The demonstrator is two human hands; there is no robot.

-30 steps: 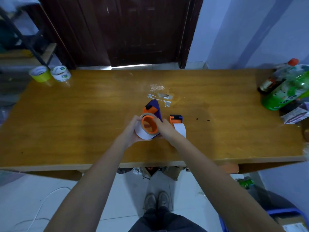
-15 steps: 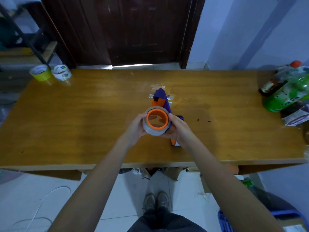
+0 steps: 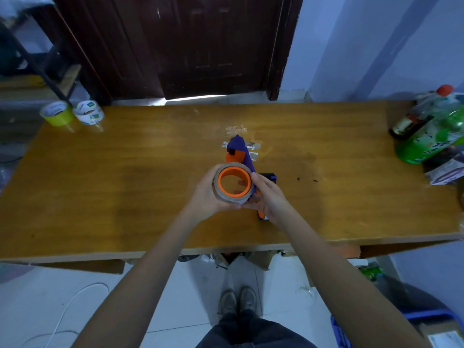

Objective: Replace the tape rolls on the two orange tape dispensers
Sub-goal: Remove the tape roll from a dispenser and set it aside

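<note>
I hold an orange and purple tape dispenser [image 3: 238, 153] above the middle of the wooden table [image 3: 125, 197], its orange hub facing me. A nearly spent tape roll [image 3: 221, 194] sits around that hub. My left hand [image 3: 207, 195] cups the roll from the left and below. My right hand [image 3: 270, 199] grips the dispenser from the right. A second dispenser [image 3: 268, 177] lies on the table behind my right hand, mostly hidden. Two fresh rolls stand at the far left corner: a yellow tape roll [image 3: 57, 114] and a white printed tape roll [image 3: 89, 113].
Scraps of clear tape [image 3: 236, 130] lie beyond the dispenser. Bottles, one of them a green bottle [image 3: 431, 139], and a packet crowd the right end of the table. A dark door stands behind. Boxes and my shoes show under the table's near edge.
Both hands lifted the dispenser off the table and turned it, so the hub now faces me. The second dispenser with its white roll became hidden behind my right hand.
</note>
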